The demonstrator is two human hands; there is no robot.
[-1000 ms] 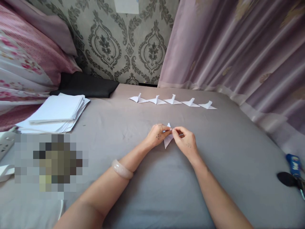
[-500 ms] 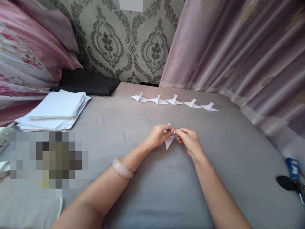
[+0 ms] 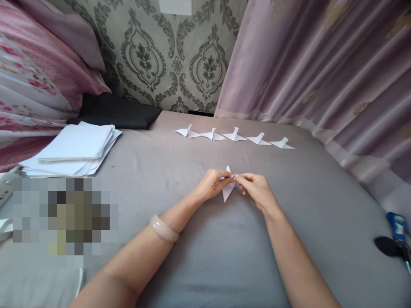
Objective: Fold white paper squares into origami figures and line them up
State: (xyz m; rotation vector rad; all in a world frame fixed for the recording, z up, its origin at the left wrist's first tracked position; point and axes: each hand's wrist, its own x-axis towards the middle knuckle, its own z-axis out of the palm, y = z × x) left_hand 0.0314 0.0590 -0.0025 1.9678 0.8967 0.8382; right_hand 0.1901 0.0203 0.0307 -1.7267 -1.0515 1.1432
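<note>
A small white folded paper bird (image 3: 227,192) is held over the grey sheet, its pointed ends showing above and below my fingers. My left hand (image 3: 214,185) pinches it from the left, thumb and fingertips closed near its middle. From the right, my right hand (image 3: 255,188) pinches a small part of the same paper, its fingertips almost meeting the left ones. The fold between the fingertips is mostly hidden. Beyond my hands stands a row of several finished-looking white paper birds (image 3: 235,135) with upright necks.
A stack of white paper (image 3: 75,143) lies at the left, before a black folded item (image 3: 120,112). A power strip (image 3: 6,188) and a pixelated patch are at the left edge. A blue object (image 3: 397,226) and a black oval item (image 3: 387,247) lie far right. Curtains (image 3: 272,64) hang behind.
My right hand has turned slightly, and its fingertips have closed in on the paper beside the left fingertips. The left hand and the row of birds look unchanged.
</note>
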